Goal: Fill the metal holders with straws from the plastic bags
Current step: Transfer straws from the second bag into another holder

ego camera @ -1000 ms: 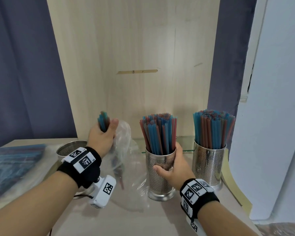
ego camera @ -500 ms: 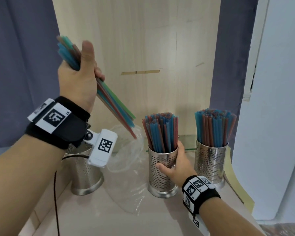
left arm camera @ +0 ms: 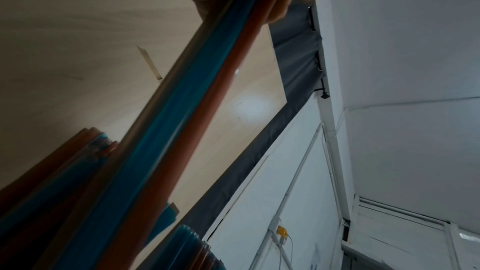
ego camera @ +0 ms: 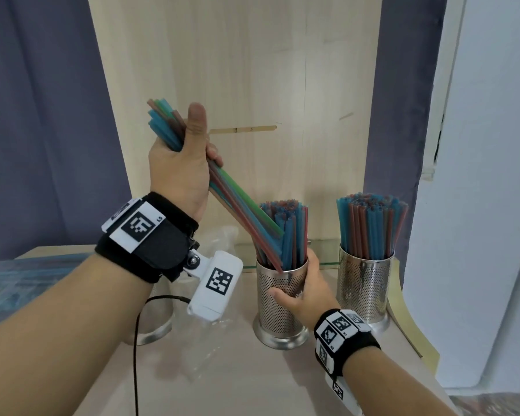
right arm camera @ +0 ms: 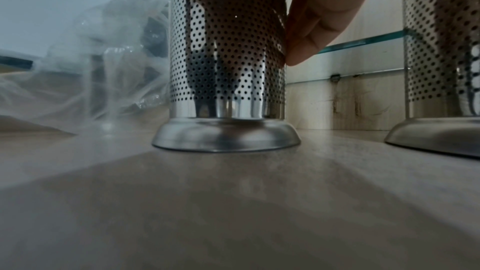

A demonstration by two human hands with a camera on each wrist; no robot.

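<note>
At the far left of the tabletop (ego camera: 252, 385) lies a flat plastic bag (ego camera: 18, 283) with blue straws inside, only partly in view. Next to it stands an empty-looking metal holder (ego camera: 155, 322), mostly hidden behind the left forearm, so what is inside I cannot tell. An empty crumpled clear bag (ego camera: 213, 349) lies between this holder and the middle one.

The left hand (ego camera: 179, 172) is raised above the table, its fingers curled around a bundle of straws (ego camera: 240, 205) in blue, red and green, with the thumb pointing up along them. The bundle is tilted, and its lower ends go down into the middle holder (ego camera: 279, 307), at the left side of its opening, among the straws that already stand there upright.

The right hand (ego camera: 305, 291) wraps around the middle holder from the right side, thumb on the front and fingers (right arm camera: 311, 34) at the back of the perforated wall. This holder stands flat on its base on the tabletop.

To the right, apart from it, the right holder (ego camera: 365, 283) stands full of upright blue and red straws, near the white wall (ego camera: 493, 205)
</note>
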